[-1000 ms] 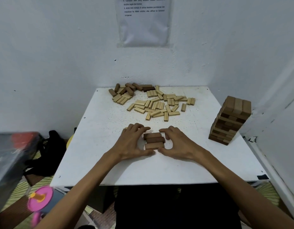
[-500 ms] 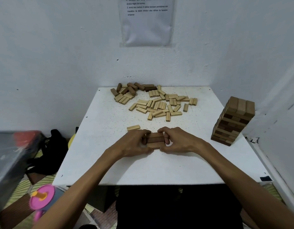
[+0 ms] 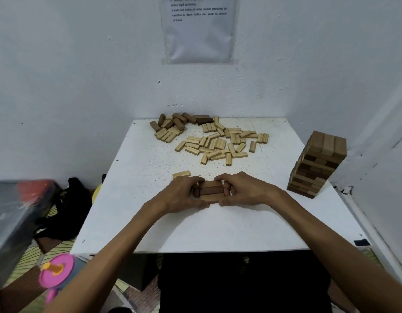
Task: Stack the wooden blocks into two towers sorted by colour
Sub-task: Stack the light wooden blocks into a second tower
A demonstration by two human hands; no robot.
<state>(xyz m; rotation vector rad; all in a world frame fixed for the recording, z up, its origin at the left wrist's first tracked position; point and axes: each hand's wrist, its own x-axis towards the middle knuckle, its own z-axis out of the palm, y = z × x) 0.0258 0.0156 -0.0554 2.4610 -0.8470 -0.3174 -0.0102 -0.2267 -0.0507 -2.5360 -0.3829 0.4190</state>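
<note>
Spanning most of the view, the white surface point(image 3: 218, 227) carries every block loose, none of them in a container. At its right edge stands the dark tower point(image 3: 317, 168), its layers slightly twisted. Far back sprawls the pale block pile point(image 3: 218, 143), with a few dark loose blocks point(image 3: 179, 120) at its left end. Near the front, the left hand point(image 3: 182, 195) and right hand point(image 3: 245, 188) each have their grip clamped on an end of the three-block dark row point(image 3: 210, 191). A lone pale block point(image 3: 181, 174) lies just beyond the left fingers. The blocks look light, rigid and smooth, so squeezing the row endwise seems the surest hold.
</note>
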